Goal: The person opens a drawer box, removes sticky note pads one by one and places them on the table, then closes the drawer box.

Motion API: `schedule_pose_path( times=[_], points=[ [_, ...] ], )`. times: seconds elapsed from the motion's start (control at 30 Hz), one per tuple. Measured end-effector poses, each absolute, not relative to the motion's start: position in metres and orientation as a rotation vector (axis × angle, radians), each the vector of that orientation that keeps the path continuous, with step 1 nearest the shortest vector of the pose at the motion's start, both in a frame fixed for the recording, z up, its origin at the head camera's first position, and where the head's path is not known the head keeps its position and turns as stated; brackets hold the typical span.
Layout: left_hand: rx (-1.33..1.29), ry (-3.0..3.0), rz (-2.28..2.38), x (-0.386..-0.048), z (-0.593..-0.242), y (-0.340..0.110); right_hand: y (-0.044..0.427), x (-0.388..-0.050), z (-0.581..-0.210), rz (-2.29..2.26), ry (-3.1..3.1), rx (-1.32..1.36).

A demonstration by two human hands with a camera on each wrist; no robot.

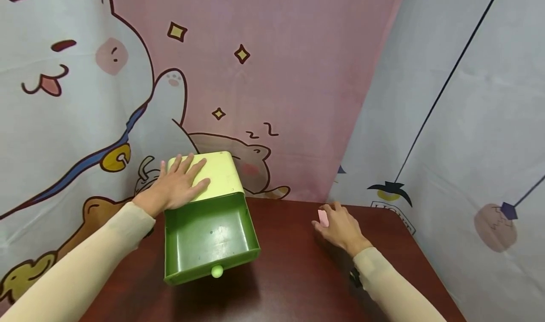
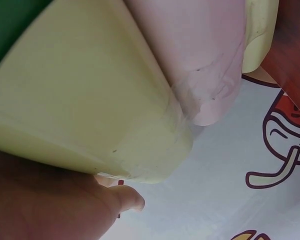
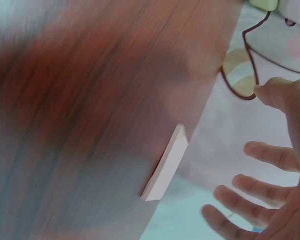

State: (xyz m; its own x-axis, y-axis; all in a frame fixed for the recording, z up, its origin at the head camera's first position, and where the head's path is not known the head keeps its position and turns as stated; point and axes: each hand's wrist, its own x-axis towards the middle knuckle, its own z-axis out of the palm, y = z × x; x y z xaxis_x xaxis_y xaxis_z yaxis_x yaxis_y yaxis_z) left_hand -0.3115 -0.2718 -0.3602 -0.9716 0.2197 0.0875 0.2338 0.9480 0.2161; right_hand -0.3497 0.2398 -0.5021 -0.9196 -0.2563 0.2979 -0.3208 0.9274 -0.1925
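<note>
A small cabinet (image 1: 222, 174) with a pale yellow top stands at the left of the table. Its upper green drawer (image 1: 213, 232) is pulled out, with a round light-green knob (image 1: 217, 271) in front and a bare inside. My left hand (image 1: 176, 186) rests on the cabinet's top with fingers spread. In the left wrist view the cabinet's side shows yellow and pink (image 2: 205, 55) tiers. Near the table's back edge, a thin flat pink block (image 3: 166, 167) lies on the wood. My right hand (image 1: 340, 228) is over it, fingers spread and apart from the block in the right wrist view.
The dark red-brown table (image 1: 294, 265) extends between the cabinet and my right hand. Behind it hangs a pink and white cloth (image 1: 298, 100) printed with cartoon animals. More of this printed cloth hangs along the right side.
</note>
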Motion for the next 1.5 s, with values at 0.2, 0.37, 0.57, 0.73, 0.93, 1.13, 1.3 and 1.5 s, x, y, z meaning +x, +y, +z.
schedule_pose_path(
  times=[0.2, 0.37, 0.57, 0.73, 0.93, 1.13, 1.3, 1.5],
  points=[
    [-0.352, -3.037, -0.351, -0.311, -0.362, -0.272, 0.223, -0.336, -0.499, 0.365, -2.560, 0.573],
    [-0.354, -3.034, -0.341, -0.312, -0.362, -0.272, 0.210, -0.324, -0.491, 0.371, -2.434, 0.659],
    [-0.351, -3.036, -0.345, -0.312, -0.361, -0.272, 0.196, -0.311, -0.483, 0.405, -2.351, 0.729],
    [-0.347, -3.039, -0.338, -0.312, -0.362, -0.272, 0.186, -0.303, -0.479, 0.412, -2.264, 0.784],
    [-0.346, -3.038, -0.338, -0.312, -0.362, -0.271, 0.176, -0.294, -0.475, 0.411, -2.200, 0.860],
    [-0.352, -3.032, -0.339, -0.313, -0.361, -0.271, 0.169, -0.285, -0.468, 0.391, -2.183, 0.926],
    [-0.353, -3.030, -0.346, -0.314, -0.362, -0.271, 0.162, -0.277, -0.462, 0.353, -2.137, 0.978],
    [-0.352, -3.036, -0.348, -0.313, -0.361, -0.272, 0.152, -0.268, -0.455, 0.329, -2.066, 1.049]
  ],
)
